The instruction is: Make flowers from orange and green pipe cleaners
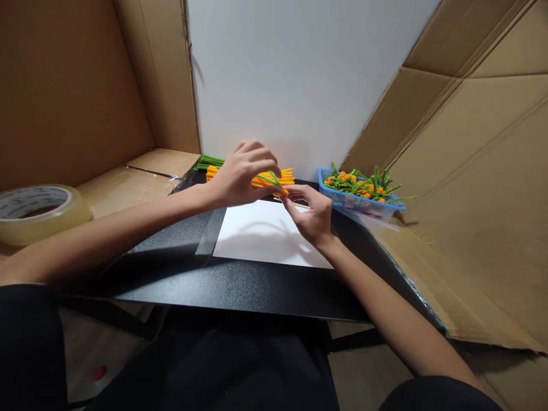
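My left hand (244,174) grips a fan of orange pipe cleaners (274,180) with a green pipe cleaner (268,180) lying across them. My right hand (310,216) pinches the lower end of that orange bunch between thumb and fingertips, above a white paper sheet (265,237). The sheet is taped to a black table top (240,285). Behind my left hand lie a bundle of green pipe cleaners (210,161) and more orange ones (212,173), partly hidden by it. To the right of my right hand stands a blue plastic basket (338,195) of orange-and-green pipe-cleaner pieces.
A roll of clear packing tape (40,214) lies on a cardboard shelf at the left. Cardboard panels (466,171) rise on both sides, with a white wall panel (295,74) behind the table. Clear plastic covers the table's right edge.
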Available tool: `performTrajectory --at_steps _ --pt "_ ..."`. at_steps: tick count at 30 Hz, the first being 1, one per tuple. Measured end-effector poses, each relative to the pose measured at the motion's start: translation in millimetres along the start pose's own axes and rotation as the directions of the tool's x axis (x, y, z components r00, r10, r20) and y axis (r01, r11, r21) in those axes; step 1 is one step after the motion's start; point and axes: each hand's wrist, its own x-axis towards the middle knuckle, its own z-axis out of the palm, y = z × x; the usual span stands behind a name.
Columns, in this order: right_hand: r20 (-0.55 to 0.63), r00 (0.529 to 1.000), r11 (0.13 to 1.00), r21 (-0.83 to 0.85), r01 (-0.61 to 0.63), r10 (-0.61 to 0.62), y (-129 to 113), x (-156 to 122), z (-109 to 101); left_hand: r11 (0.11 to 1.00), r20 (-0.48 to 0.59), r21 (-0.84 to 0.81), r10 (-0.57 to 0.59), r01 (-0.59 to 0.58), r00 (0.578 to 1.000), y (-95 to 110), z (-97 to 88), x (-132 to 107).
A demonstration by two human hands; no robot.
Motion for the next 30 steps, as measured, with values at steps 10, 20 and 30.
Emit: performTrajectory --at_steps 10,20,30 --pt "-0.066 0.961 0.959 -0.111 0.26 -0.268 -11 3 -10 0.92 -0.16 0.131 0.387 -0.369 0.908 8 6.2 -7" --pt "-0.031 0.979 0.979 -0.003 0.203 -0.203 -22 2 -11 0.793 -0.237 0.065 0.602 -0.605 0.763 -4 8.0 -10" --pt "0.173 0.9 0.655 0.632 -0.413 0.401 -8 8 2 0.908 -0.291 -0.331 0.162 -0.258 0.943 2 23.9 -17"
